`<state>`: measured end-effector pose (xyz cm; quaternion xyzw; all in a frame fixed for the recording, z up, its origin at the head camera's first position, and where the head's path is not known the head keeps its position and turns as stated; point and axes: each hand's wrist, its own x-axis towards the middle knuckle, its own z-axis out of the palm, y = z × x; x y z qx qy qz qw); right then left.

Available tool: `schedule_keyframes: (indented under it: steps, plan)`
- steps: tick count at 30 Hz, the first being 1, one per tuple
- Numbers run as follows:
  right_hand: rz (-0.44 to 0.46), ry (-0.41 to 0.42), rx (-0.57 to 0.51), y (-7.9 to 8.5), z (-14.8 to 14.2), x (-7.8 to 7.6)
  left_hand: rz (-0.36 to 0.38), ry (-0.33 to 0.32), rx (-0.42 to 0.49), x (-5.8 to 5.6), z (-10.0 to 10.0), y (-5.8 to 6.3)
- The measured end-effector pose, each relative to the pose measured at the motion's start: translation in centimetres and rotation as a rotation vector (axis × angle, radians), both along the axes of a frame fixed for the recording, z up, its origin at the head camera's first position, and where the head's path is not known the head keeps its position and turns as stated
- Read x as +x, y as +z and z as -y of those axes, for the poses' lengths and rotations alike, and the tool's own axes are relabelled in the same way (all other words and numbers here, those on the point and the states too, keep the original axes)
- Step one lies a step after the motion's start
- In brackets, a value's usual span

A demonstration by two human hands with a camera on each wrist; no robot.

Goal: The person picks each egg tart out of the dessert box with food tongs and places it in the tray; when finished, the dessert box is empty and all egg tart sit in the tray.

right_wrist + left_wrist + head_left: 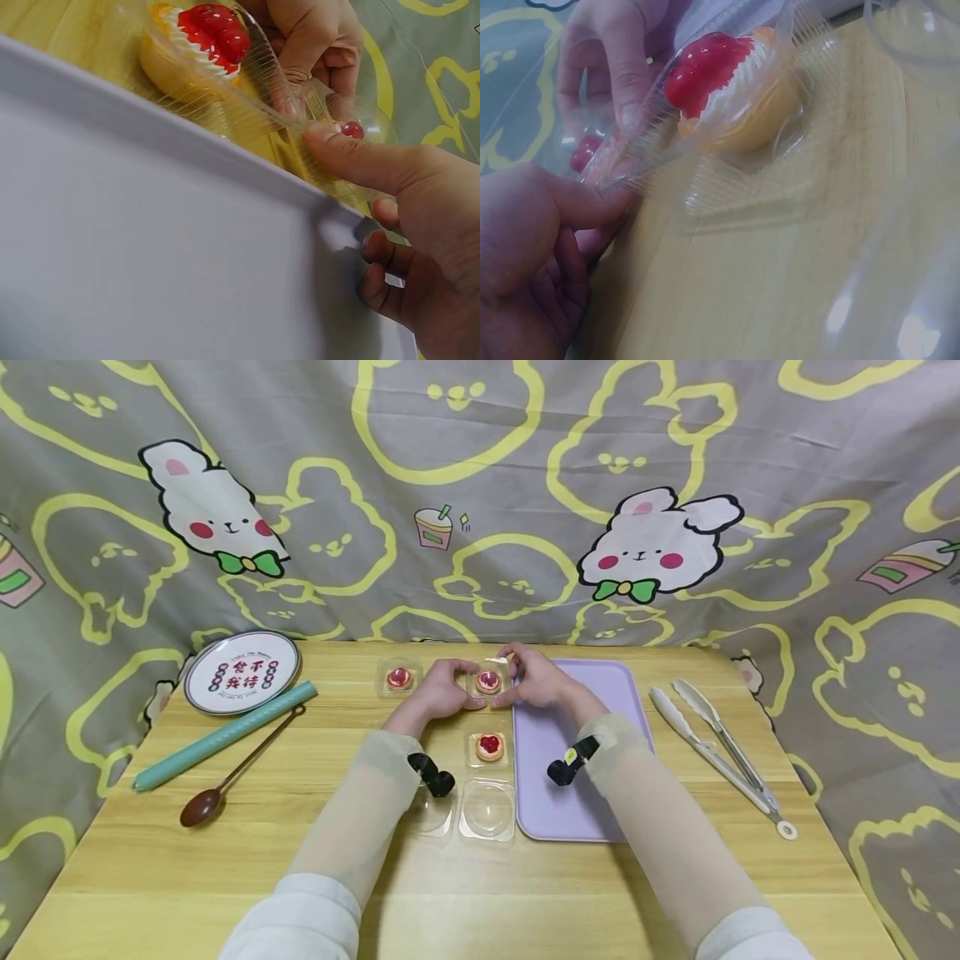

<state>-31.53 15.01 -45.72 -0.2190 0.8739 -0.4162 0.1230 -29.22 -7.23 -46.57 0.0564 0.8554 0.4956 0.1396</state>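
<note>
Both hands are on the small clear plastic box w/ a red-topped tart inside, held btwn the two sets of fingers. L hand: thumb and fingers bent, pinching the box's near-left edge. R hand: thumb pressed on the opposite edge, fingers bent round behind — a pinch too, I'd say. So the tart sits right btwn the thumbs, seen through the plastic.

Progress, best judged: one done, one in hand, at least one left. Just left of the L fingertips, a second clear box w/ its own tart looks lidded already. The held one is prob. at the pressing-shut stage; can't tell if the rim's fully closed. Nearer the body, just below the thumbs, a third tart w/ glossy red topping, white cream and golden shell sits in an open base; the clear square plastic piece below it is prob. its lid, not yet folded over. Another clear piece shows beside the L forearm — the arm hides whatever adjoins it, so can't count that one.

Lavender rectangular tray: under and right of the R fingers. Silver tongs w/ pale tips: well right of them.
</note>
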Motion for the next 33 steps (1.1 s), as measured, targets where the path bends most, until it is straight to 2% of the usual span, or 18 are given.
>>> schedule_keyframes:
  steps: [9, 19, 27, 33]
  plan:
    - [-0.049, -0.004, -0.013, 0.1, 0.0, 0.6, 0.006, -0.001, -0.005, -0.1, -0.1, -0.1]
    - [-0.107, -0.01, 0.089, 0.4, -0.3, 1.0, -0.01, -0.062, -0.029, 0.0, 0.3, 0.1]
    - [-0.079, -0.012, 0.095, 0.5, -0.4, 1.4, -0.044, -0.122, -0.06, 0.0, 0.5, 0.5]
    - [-0.079, -0.004, 0.082, 0.6, -0.5, 1.6, -0.053, -0.131, -0.075, 0.1, 0.7, 0.4]
